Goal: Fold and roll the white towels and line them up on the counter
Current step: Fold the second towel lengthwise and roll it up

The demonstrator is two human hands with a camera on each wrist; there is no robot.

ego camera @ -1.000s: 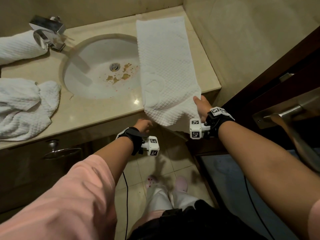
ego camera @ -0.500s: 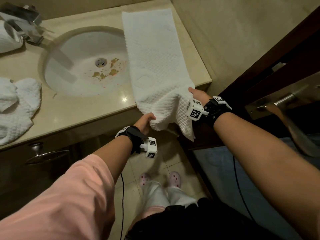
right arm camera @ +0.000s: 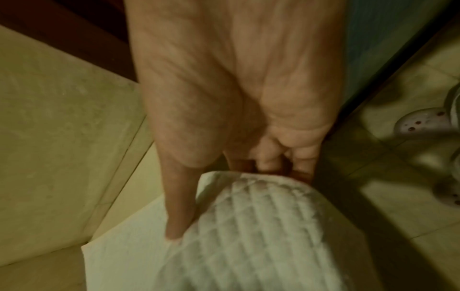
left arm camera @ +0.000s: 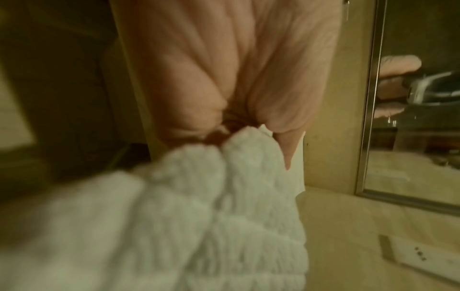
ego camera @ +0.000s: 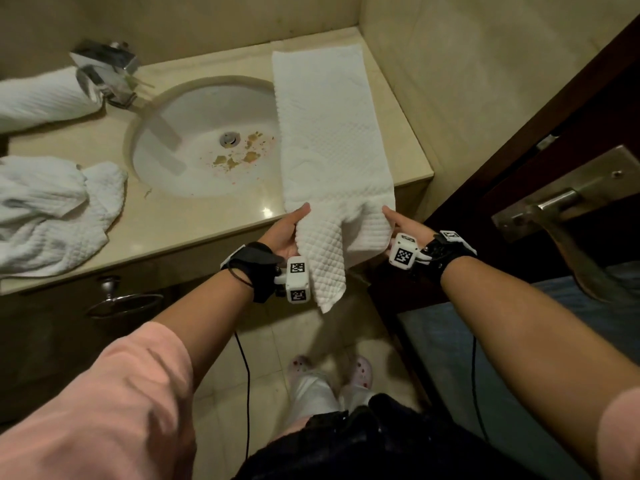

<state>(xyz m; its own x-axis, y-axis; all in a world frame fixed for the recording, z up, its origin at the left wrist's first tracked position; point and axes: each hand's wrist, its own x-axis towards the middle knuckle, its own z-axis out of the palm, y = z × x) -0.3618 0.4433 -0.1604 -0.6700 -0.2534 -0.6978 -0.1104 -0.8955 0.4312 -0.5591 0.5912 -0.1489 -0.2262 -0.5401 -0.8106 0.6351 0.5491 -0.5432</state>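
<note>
A long folded white towel (ego camera: pixel 329 133) lies lengthwise on the counter (ego camera: pixel 214 223) right of the sink, its near end hanging over the front edge. My left hand (ego camera: pixel 289 230) grips the near left part of that end, thumb on top; the wrist view shows the towel (left arm camera: pixel 211 206) bunched under the thumb and fingers. My right hand (ego camera: pixel 403 221) holds the near right edge, thumb on top of the towel (right arm camera: pixel 248 226) and fingers curled beneath. A loose corner dangles between the hands. A rolled towel (ego camera: pixel 41 98) lies at the far left.
A crumpled white towel (ego camera: pixel 52 216) sits on the counter's left side. The stained sink basin (ego camera: pixel 207 143) and chrome tap (ego camera: pixel 104 71) lie between. A wall bounds the counter on the right; a wooden door with a metal handle (ego camera: pixel 554 209) stands close by.
Both hands have lifted the towel's hanging end from below the counter edge up to counter level, bunching it. The left hand moved up and right onto the towel's left side.
</note>
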